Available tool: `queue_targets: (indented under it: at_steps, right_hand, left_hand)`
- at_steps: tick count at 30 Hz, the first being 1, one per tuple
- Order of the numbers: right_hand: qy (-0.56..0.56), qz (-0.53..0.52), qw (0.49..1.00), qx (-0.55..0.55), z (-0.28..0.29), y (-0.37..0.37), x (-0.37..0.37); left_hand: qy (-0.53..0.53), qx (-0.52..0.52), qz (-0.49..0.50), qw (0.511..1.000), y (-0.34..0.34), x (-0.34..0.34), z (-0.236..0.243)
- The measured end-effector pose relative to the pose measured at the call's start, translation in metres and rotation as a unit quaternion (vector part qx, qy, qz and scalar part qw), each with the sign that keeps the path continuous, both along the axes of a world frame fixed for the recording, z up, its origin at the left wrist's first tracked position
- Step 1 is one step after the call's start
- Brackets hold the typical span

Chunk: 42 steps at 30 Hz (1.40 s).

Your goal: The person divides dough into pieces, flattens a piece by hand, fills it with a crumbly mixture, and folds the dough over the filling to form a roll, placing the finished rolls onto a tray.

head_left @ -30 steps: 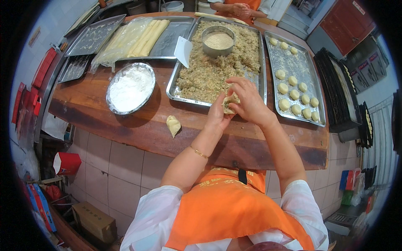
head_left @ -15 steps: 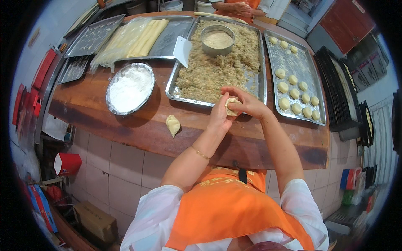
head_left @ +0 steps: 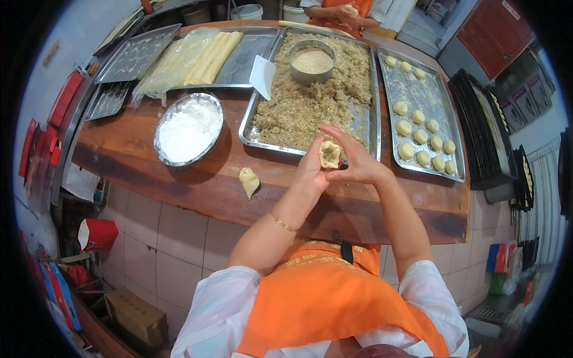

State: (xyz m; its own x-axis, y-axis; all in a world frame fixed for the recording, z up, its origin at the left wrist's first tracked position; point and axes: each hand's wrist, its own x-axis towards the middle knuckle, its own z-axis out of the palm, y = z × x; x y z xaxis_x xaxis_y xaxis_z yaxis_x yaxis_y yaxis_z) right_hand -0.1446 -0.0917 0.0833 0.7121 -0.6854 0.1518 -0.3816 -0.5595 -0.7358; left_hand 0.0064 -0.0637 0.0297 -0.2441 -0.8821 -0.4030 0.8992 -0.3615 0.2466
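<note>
Between my two hands sits a filled dough bun (head_left: 329, 154), its gathered rim still parted at the top so that some filling shows. My left hand (head_left: 313, 165) cups it from the left, and my right hand (head_left: 360, 160) curves round its other side with thumb and fingers. Just beyond my hands lies a large metal tray (head_left: 249, 141) spread with crumbly brownish-green filling (head_left: 289, 122). A loose piece of dough (head_left: 249, 182) rests on the wooden table (head_left: 209, 194) to the left of my left forearm.
A bowl of white flour (head_left: 188, 129) stands left, near long dough rolls (head_left: 215, 58) under plastic. A round tin (head_left: 312, 62) and white scraper (head_left: 262, 77) rest at the filling tray. Right, another tray (head_left: 413, 82) holds several dough rounds (head_left: 421, 136). Across the table, a co-worker's hands (head_left: 346, 12) hold dough.
My right fingers have moved off the top of the bun and spread round its side, uncovering its parted rim and filling. The view has shifted slightly.
</note>
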Motion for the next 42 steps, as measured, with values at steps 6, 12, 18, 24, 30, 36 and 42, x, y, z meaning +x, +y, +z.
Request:
queue_targets:
  at_steps: [6, 12, 18, 24, 30, 36, 42]
  right_hand:
    - [0.008, -0.012, 0.987, -0.159, 0.001, 0.000, 0.008]
    - [-0.066, -0.061, 0.982, -0.167, -0.002, 0.006, 0.010]
    - [-0.118, -0.136, 0.959, -0.219, 0.023, 0.014, 0.023]
    - [-0.100, -0.119, 0.977, -0.145, 0.008, 0.012, 0.016]
    - [-0.117, -0.147, 0.957, -0.222, 0.024, 0.015, 0.019]
    - [-0.105, -0.084, 0.975, -0.176, 0.024, 0.018, 0.021]
    - [-0.261, -0.172, 0.947, -0.074, 0.024, 0.033, 0.042]
  left_hand:
    - [0.079, -0.066, -0.003, 0.995, 0.009, -0.016, 0.015]
    - [0.156, -0.126, -0.044, 0.979, 0.014, -0.009, 0.025]
    - [0.117, -0.205, -0.052, 0.970, 0.014, -0.005, 0.001]
    - [0.022, -0.262, -0.004, 0.965, 0.018, -0.019, 0.012]
    - [0.001, -0.256, -0.034, 0.966, 0.024, -0.006, 0.017]
    - [-0.080, -0.306, 0.006, 0.949, 0.023, -0.014, 0.010]
    - [-0.093, -0.316, -0.029, 0.944, 0.026, -0.007, 0.012]
